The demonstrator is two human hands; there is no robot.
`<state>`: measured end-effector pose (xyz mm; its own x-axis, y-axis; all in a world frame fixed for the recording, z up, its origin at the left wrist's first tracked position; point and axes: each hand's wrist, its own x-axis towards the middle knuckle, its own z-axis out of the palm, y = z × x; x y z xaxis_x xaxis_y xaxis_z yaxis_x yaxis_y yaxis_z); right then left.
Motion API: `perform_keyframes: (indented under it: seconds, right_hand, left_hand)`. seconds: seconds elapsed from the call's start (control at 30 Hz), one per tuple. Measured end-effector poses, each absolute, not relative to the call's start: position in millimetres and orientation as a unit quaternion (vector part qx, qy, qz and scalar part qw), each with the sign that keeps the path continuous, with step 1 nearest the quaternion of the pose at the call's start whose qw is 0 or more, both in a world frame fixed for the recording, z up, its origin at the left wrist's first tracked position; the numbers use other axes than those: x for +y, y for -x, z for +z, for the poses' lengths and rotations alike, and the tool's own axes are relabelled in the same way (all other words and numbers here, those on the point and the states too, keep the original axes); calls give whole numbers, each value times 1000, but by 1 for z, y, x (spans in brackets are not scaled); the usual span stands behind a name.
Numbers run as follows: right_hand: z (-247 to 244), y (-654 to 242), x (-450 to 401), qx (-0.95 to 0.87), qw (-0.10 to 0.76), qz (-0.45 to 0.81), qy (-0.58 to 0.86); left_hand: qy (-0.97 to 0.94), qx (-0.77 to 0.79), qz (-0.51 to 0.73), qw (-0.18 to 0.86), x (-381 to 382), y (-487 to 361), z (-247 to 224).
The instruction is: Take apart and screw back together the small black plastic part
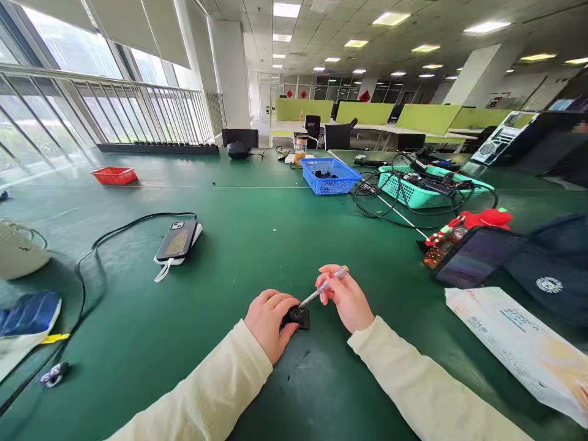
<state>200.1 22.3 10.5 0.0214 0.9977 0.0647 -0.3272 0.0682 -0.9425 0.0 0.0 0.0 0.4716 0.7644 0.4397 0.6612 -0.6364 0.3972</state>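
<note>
On the green table, a small black part lies in front of me. My left hand grips its left side, fingers curled over it and thumb along the near edge. A slim screwdriver with a clear handle is pinched in the fingers of my right hand. Its metal shaft slants down to the left, and the tip meets the top of the black part. The exact spot under the tip is too small to make out.
Phone and black cable at left; red tray far left. Blue basket and teal basket with tangled cables stand ahead. At right are a tablet, a white packet and a dark bag.
</note>
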Motion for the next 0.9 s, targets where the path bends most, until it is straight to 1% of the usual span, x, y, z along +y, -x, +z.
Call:
perform_keyframes:
  seconds: [0.47,0.7,0.9]
  right_hand:
    - [9,-207,18,-491,568,487,446]
    - [13,-204,17,-433,586,541,421]
    - [17,-206,18,-421,606,544,400]
  left_hand:
    - [-838,442,282,152,0,1,-1]
    - [-829,460,270,171,3,0,-2]
    - [-825,468,267,172,4,0,0]
